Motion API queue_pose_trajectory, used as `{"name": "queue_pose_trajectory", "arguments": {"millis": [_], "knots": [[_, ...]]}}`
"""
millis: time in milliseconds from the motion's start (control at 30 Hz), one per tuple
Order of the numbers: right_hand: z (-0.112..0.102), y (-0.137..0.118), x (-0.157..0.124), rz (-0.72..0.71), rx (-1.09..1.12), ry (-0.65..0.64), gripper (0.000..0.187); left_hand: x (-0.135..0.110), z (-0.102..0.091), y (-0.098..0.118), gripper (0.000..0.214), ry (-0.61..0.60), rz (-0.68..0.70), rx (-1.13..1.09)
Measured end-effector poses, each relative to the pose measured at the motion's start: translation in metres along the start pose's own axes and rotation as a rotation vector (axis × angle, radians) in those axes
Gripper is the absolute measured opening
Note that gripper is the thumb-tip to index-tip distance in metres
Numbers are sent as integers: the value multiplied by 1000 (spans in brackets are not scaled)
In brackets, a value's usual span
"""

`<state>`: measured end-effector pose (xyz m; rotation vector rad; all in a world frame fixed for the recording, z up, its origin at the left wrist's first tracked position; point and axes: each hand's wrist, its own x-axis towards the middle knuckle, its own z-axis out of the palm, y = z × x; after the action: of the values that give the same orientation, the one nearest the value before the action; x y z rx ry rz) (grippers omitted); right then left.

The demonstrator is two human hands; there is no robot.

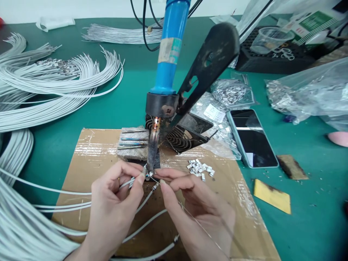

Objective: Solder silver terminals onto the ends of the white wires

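Note:
My left hand (pixel 116 206) pinches a white cable (pixel 125 184) close to its end, at the tip of a blue-handled soldering iron (pixel 151 156). The iron hangs tip-down in a black holder (pixel 162 105). Between the thumb and fingers of my right hand (pixel 198 210) runs a thin strand of solder wire (pixel 199 225), reaching up to the iron's tip. A tiny white piece (pixel 149 174) sits at the cable end under the tip, partly hidden by fingers. More white cables with metal ends lie below my hands.
Loose small white pieces (pixel 200 168) lie on the cardboard (pixel 231 203). Bundles of white cable (pixel 54 83) fill the left. To the right are a phone (pixel 254 137), a yellow sponge (pixel 272 195) and bags of metal parts (pixel 301 94). A small fan (pixel 179 139) stands behind the iron.

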<state>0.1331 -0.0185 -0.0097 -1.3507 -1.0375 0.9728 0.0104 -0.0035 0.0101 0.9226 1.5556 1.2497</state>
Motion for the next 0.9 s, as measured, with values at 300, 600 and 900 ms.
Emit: {"name": "queue_pose_trajectory", "arguments": {"millis": [300, 600, 900], "knots": [[-1, 0, 1, -9, -19, -13, 21, 1, -1, -3, 12, -14, 2, 6], [-2, 1, 2, -46, -27, -4, 20, -1, -2, -3, 12, -30, 5, 10], [0, 2, 1, -122, -55, 3, 18, 0, -6, -8, 10, -59, 52, 73]]}}
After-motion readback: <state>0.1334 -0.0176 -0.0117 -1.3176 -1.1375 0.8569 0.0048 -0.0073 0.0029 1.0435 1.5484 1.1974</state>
